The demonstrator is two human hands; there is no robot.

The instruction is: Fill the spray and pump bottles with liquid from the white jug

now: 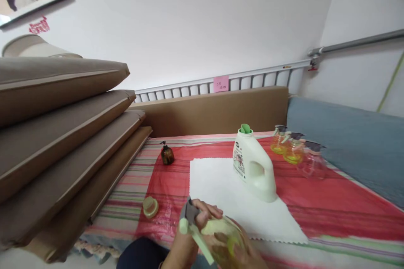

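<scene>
A spray bottle (pixel 221 226) with yellow liquid lies tilted between my hands near the bottom edge, its grey and pale green trigger head (pixel 189 215) toward the left. My left hand (pixel 205 211) is closed around it near the head. Blurred by motion, my right hand (pixel 241 256) wraps round the body. Just beyond, a large pale green jug (pixel 255 168) with a handle stands on a white cloth (pixel 211 176), a green piece in its mouth. Left of my hands, a round pale cap (pixel 150 207) rests on the red sheet (pixel 176 176).
A brown pump bottle (pixel 167 154) stands at the back left. Several spray bottles line the right: two with yellow liquid (pixel 293 154) and a pinkish one (pixel 312 164). Stacked cushions (pixel 63 134) rise at left. A brown panel (pixel 208 111) and a radiator (pixel 189 89) close the back.
</scene>
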